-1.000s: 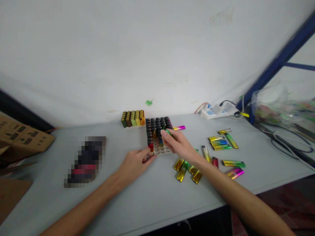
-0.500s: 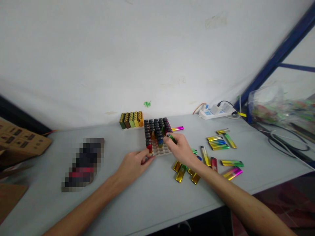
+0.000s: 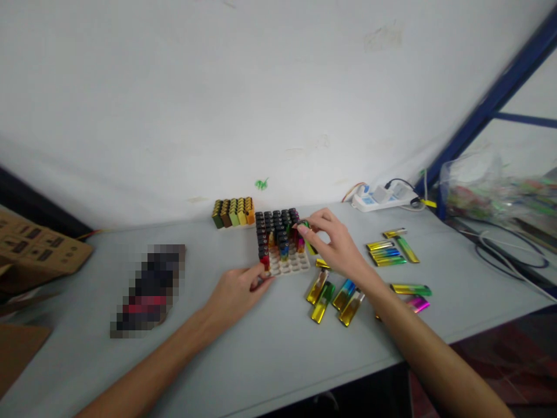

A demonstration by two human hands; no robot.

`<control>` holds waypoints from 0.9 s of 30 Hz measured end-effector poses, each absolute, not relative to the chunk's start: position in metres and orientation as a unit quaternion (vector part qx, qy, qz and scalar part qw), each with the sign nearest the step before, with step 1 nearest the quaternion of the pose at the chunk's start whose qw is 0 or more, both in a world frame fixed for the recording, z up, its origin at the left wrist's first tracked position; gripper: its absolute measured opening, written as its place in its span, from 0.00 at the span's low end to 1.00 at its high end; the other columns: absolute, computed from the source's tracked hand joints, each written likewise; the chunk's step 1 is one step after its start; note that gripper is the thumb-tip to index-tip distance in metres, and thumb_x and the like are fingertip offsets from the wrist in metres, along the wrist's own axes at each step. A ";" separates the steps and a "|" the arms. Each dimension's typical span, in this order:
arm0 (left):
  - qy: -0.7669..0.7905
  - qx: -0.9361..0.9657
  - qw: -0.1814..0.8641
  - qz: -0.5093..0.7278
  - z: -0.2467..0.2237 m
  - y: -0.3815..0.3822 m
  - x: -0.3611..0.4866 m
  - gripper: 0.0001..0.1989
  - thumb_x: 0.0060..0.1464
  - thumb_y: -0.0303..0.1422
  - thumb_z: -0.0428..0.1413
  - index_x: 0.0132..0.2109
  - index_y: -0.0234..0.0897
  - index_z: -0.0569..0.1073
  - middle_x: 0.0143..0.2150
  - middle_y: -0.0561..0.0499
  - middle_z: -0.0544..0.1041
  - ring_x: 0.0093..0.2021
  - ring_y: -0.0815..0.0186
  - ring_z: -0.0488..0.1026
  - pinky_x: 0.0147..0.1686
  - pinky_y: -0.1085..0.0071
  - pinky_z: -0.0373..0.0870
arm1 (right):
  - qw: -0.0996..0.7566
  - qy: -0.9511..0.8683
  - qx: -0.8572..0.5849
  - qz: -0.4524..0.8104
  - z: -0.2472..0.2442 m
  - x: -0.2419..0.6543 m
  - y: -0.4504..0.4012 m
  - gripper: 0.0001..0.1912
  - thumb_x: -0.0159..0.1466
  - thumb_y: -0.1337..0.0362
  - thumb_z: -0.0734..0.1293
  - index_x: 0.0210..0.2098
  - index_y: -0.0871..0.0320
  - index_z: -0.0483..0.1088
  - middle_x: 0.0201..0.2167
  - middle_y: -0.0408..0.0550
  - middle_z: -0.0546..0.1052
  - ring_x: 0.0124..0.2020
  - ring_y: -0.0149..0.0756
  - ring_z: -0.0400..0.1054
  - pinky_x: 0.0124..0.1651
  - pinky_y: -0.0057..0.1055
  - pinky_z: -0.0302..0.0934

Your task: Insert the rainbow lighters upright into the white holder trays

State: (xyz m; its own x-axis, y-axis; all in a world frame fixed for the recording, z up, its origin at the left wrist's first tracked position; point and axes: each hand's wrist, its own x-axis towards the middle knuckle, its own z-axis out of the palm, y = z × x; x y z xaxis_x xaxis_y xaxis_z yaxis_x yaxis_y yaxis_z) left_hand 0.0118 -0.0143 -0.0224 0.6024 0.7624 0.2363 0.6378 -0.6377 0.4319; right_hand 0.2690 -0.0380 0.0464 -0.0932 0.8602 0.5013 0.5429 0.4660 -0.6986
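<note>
A white tray (image 3: pixel 287 266) full of holes holds several upright black-topped lighters (image 3: pixel 275 223), with bare holes along its front. My left hand (image 3: pixel 237 290) is closed at the tray's front left corner, thumb and finger pinching its edge beside a red lighter (image 3: pixel 264 262). At the tray's right side, my right hand (image 3: pixel 333 241) is closed on a green-and-yellow lighter (image 3: pixel 311 247), partly hidden by the fingers. Loose shiny lighters (image 3: pixel 322 303) lie below this hand. Others (image 3: pixel 385 253) lie farther right.
Behind the tray stands a block of gold-topped lighters (image 3: pixel 234 213) against the wall. A power strip (image 3: pixel 383 197) with plugs sits at back right, near cables and a plastic bag (image 3: pixel 474 180). A pixelated dark object (image 3: pixel 150 290) and a cardboard box (image 3: pixel 43 244) are at left.
My right hand has moved from over the tray's front holes up and right to its right side, uncovering those holes and loose lighters below. My left hand stays at the tray corner.
</note>
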 end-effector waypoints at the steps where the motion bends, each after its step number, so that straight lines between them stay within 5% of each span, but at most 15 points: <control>1: 0.398 0.882 0.156 0.200 -0.022 -0.015 0.012 0.09 0.63 0.38 0.56 0.35 0.39 0.73 0.22 0.57 0.73 0.21 0.70 0.68 0.26 0.75 0.60 | 0.459 -0.718 -0.494 0.169 0.048 0.273 -0.036 0.16 0.73 0.51 0.63 0.38 0.55 0.75 0.36 0.49 0.75 0.41 0.40 0.67 0.45 0.37 0.62; 7: 0.397 0.884 0.148 0.199 -0.021 -0.015 0.012 0.10 0.62 0.38 0.56 0.34 0.40 0.72 0.21 0.58 0.72 0.21 0.70 0.68 0.26 0.75 0.60 | 0.411 -0.726 -0.508 0.213 0.050 0.285 -0.017 0.20 0.72 0.46 0.63 0.38 0.57 0.73 0.28 0.44 0.75 0.29 0.34 0.67 0.34 0.32 0.59; 12: 0.395 0.887 0.137 0.199 -0.026 -0.013 0.011 0.10 0.63 0.39 0.56 0.34 0.40 0.72 0.21 0.58 0.72 0.21 0.70 0.68 0.25 0.75 0.60 | 0.390 -0.745 -0.490 0.231 0.066 0.292 0.004 0.17 0.70 0.50 0.67 0.43 0.58 0.73 0.32 0.47 0.80 0.31 0.34 0.73 0.37 0.32 0.63; 21: 0.386 0.889 0.122 0.212 -0.029 -0.013 0.009 0.11 0.64 0.39 0.55 0.34 0.40 0.72 0.21 0.58 0.73 0.20 0.70 0.68 0.26 0.75 0.63 | 0.211 -0.865 -0.430 0.153 0.078 0.297 0.032 0.09 0.68 0.61 0.70 0.43 0.58 0.79 0.36 0.48 0.80 0.37 0.35 0.71 0.44 0.33 0.61; 27: 0.394 0.885 0.116 0.218 -0.028 -0.014 0.009 0.11 0.64 0.40 0.54 0.34 0.40 0.73 0.20 0.58 0.71 0.19 0.70 0.66 0.25 0.75 0.63 | 0.220 -0.862 -0.453 0.057 0.062 0.287 0.028 0.09 0.66 0.62 0.73 0.45 0.57 0.81 0.40 0.51 0.74 0.42 0.41 0.67 0.47 0.35 0.59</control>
State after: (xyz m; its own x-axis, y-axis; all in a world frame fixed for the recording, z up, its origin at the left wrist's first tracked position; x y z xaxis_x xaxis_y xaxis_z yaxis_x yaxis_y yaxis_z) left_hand 0.0094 -0.0135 -0.0285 0.5947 0.7476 0.2956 0.6466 -0.6633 0.3768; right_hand 0.2865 0.0280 0.0622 -0.4918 0.8065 0.3281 0.7567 0.5824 -0.2971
